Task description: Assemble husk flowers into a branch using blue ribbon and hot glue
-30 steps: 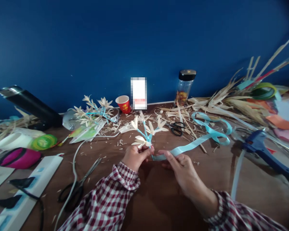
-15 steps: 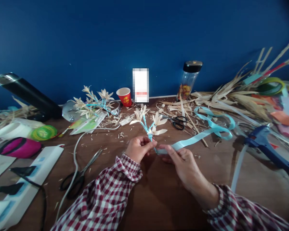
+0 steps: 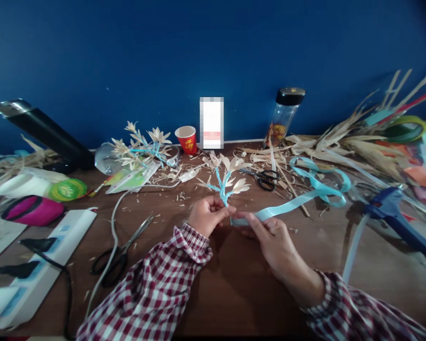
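Note:
My left hand [image 3: 210,215] pinches the lower stem of a small spray of pale husk flowers [image 3: 226,179]. Its branches are wrapped in light blue, and the blooms point away from me. My right hand [image 3: 275,244] grips the end of a light blue ribbon [image 3: 287,206] between thumb and fingers, close to the left hand. From there the ribbon runs right and loops on the table. A second bunch of husk flowers [image 3: 152,142] stands at the back left. Scissors [image 3: 268,180] with black handles lie beyond the ribbon.
A blue glue gun [image 3: 399,215] lies at right, near dried husks [image 3: 326,137]. At left are open scissors [image 3: 119,258], a white cable, a power strip [image 3: 53,270] and a magenta pouch [image 3: 35,210]. A red paper cup [image 3: 187,139] and a glass bottle [image 3: 284,118] stand behind.
The husk flower spray has turned in my left hand, so its blooms face differently. My right hand still holds the ribbon end near the stem. The whole view has shifted slightly.

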{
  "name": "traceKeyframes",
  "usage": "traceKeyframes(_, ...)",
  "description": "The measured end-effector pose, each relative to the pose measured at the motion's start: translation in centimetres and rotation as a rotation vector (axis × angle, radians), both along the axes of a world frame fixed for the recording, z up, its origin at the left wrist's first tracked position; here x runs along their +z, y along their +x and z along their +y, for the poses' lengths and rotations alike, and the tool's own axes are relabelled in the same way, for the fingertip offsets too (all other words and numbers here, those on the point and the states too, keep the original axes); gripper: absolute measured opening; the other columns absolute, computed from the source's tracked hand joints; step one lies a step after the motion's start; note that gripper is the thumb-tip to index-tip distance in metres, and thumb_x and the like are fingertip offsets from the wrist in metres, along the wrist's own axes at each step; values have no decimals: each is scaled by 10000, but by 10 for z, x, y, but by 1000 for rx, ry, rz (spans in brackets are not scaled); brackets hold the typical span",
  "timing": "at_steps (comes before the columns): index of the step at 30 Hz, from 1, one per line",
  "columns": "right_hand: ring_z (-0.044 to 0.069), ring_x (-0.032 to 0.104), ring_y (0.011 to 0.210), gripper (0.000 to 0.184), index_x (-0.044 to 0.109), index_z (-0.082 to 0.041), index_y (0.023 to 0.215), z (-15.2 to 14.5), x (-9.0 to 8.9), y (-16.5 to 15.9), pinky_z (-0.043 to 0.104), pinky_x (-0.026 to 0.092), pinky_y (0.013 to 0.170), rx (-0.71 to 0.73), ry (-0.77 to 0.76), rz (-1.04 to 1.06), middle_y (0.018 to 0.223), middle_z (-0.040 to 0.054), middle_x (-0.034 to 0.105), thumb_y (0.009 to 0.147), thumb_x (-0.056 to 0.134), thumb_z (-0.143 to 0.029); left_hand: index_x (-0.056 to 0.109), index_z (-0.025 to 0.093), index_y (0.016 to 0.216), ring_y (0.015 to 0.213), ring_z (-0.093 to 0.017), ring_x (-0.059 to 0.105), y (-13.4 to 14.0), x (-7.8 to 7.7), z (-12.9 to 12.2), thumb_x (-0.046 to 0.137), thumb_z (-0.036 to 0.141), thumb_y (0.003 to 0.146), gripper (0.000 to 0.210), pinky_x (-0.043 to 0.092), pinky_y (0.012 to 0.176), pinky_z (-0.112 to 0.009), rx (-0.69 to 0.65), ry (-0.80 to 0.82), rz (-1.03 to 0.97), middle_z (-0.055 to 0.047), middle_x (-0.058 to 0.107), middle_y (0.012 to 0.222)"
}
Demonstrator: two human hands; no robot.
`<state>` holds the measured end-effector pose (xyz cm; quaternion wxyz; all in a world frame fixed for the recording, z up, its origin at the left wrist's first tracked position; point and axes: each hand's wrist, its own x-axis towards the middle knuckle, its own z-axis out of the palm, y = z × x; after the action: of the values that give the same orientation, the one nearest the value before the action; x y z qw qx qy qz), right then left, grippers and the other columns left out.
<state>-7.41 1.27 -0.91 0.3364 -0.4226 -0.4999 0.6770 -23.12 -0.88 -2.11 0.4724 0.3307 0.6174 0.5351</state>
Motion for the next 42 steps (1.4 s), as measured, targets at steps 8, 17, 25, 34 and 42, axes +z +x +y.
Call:
traceKeyframes(8, 218, 676, 689, 303, 746, -189, 879, 2, -4, 2, 319, 533, 669, 15, 29, -12, 728, 53, 742, 754, 633, -440, 657, 140, 759, 539, -118, 569, 3, 2, 0, 783, 295, 575, 272, 426, 417, -192, -22, -11, -75, -25, 646, 619)
traceKeyframes(17, 216, 675, 710, 298, 740, -200, 886, 1, -6, 1, 331, 536, 690, -14, -24, 31, 778, 57, 742, 753, 635, -445, 680, 113, 816, 510, -87, 579, -4, 6, 1, 823, 234, 516, 355, 485, 516, -207, -41, -62, -425, -6, 657, 602)
traceKeyframes(25, 219, 675, 699, 300, 741, -189, 886, 2, -3, 1, 341, 542, 690, -38, -1, 15, 763, 57, 739, 752, 635, -436, 692, 107, 861, 621, -105, 627, -6, 10, 0, 775, 192, 606, 281, 506, 623, -225, -112, -120, -449, -30, 673, 696)
traceKeyframes(34, 215, 682, 693, 321, 737, -161, 858, 2, -7, 3, 323, 551, 685, -5, 26, -19, 741, 52, 738, 764, 616, -444, 686, 127, 787, 648, -135, 615, -3, 11, -1, 737, 322, 630, 256, 503, 660, -275, -150, 6, -31, -24, 677, 700)
traceKeyframes(42, 221, 684, 690, 339, 737, -158, 869, 3, -7, 3, 325, 540, 676, 5, 43, -44, 730, 63, 737, 768, 607, -453, 658, 127, 757, 581, -125, 592, 4, 12, -1, 728, 307, 629, 232, 505, 577, -254, -93, 28, 85, -10, 646, 668)
